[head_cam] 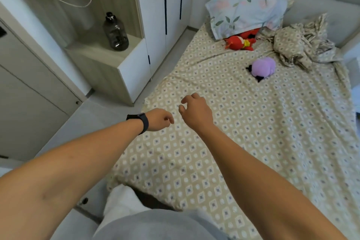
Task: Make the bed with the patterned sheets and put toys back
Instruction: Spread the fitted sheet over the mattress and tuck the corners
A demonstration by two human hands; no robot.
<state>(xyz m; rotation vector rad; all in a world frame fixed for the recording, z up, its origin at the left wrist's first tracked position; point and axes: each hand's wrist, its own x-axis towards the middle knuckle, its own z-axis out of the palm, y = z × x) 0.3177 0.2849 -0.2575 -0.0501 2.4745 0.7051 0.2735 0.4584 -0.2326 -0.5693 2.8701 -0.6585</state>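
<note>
Left hand (160,120): centre of the frame, just over the sheet's left edge; fingers loosely curled, nothing in it.
Right hand (195,112): just right of it, fingers bent and apart, holding nothing; whether it touches the cloth I cannot tell.
Sheet (253,132): spread across the bed, centre to right; probably light, soft and limp, best pinched at an edge or corner.
Red toy (240,42): upper right, partly under the pillow (247,8); likely soft, light.
Purple toy (263,66): right of it, squashy; grasp round the body.
Crumpled bedding (300,45): far upper right.

patterned sheet (253,132), purple toy (263,67), hands above
</note>
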